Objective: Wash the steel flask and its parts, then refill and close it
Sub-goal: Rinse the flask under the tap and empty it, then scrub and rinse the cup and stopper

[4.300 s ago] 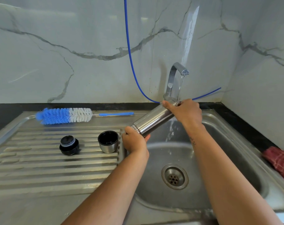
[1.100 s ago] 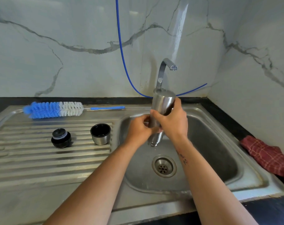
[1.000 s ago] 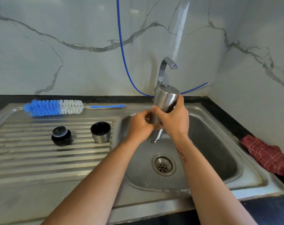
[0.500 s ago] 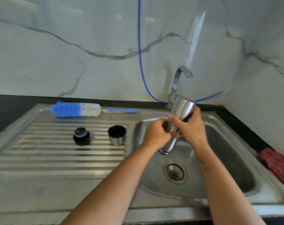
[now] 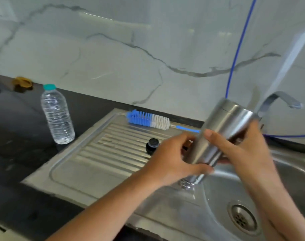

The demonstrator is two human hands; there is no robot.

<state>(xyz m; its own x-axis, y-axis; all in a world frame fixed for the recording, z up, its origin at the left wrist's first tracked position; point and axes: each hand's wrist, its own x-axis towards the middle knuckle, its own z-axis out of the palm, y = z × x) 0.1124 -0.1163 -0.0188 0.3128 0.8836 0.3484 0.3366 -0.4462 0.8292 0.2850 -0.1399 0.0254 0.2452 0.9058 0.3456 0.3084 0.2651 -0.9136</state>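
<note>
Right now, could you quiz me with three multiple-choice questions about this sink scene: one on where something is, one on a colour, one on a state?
1. Where does the bottle brush lie?
A. in the sink bowl
B. at the back of the draining board
C. on the black counter

2. What colour is the plastic water bottle's cap?
A. red
B. teal
C. white

3. How is the steel flask held?
A. mouth down, tilted, in both hands
B. upright on the drainer
C. lying in the bowl

Answers: 1 B, it rests by the wall behind the ribs. 2 B, the cap shows teal. 3 A, left hand and right hand grip it, base uppermost.
</note>
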